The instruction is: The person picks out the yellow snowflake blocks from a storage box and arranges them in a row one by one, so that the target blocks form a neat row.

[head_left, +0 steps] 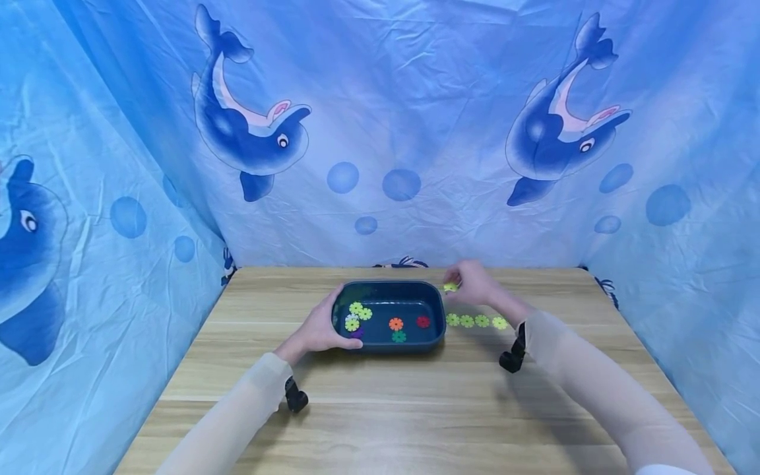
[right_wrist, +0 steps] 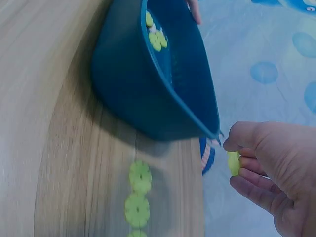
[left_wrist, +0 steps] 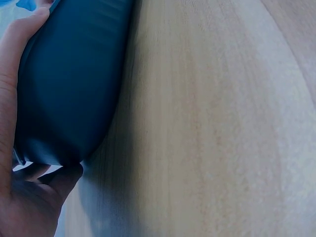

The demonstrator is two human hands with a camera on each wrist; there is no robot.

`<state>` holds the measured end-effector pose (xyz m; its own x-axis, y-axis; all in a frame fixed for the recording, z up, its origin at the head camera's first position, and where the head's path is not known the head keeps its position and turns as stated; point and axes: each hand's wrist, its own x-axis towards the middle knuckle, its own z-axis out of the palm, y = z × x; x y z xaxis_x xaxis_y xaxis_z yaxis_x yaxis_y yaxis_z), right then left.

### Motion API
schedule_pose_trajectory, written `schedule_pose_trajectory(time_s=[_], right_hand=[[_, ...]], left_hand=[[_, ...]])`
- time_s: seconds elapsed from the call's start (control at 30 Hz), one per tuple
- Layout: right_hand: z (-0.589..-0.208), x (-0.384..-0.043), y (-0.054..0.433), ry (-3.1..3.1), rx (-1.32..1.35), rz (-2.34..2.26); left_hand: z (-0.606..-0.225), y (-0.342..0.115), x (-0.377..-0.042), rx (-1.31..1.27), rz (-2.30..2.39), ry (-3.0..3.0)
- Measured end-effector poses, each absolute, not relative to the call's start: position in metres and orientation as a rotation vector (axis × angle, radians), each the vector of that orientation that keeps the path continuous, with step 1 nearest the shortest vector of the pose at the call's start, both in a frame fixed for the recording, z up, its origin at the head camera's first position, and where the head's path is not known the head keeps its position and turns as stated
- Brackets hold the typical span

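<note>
A yellow-green flower disc (head_left: 450,287) is sitting in the grip of the right hand (head_left: 473,282), right of centre in the head view, thumb and fingers pinching it; in the right wrist view it is showing nearly edge-on, its long side running up and down the frame. The relation that seems to matter is its place off the upper right corner of the dark blue basin (head_left: 392,347): it is lying just outside the rim, and the right hand is by far the nearer. Below it in the head view, a row of four matching discs (head_left: 481,320) is stretching rightward from the basin's right end, roughly in line with the basin's long axis, which is running left to right. Inside, yellow-green discs (head_left: 365,314) are clustering at the left, with orange (head_left: 396,324), red (head_left: 423,322) and green (head_left: 399,336) discs lying to the right. The left hand (head_left: 322,328) is gripping the basin's left end on the tabletop (head_left: 380,402).
</note>
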<state>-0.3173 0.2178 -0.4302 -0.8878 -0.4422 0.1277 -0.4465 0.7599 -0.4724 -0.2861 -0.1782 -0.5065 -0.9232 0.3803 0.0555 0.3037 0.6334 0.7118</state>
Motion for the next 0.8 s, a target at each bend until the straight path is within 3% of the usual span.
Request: schedule_pose_trajectory(time_s=[0.8], right_hand=[[-0.439,-0.307,0.292,-2.964,0.592,0.739]], left_hand=[[-0.506,-0.178,-0.286,0.562,1.151,2.745]])
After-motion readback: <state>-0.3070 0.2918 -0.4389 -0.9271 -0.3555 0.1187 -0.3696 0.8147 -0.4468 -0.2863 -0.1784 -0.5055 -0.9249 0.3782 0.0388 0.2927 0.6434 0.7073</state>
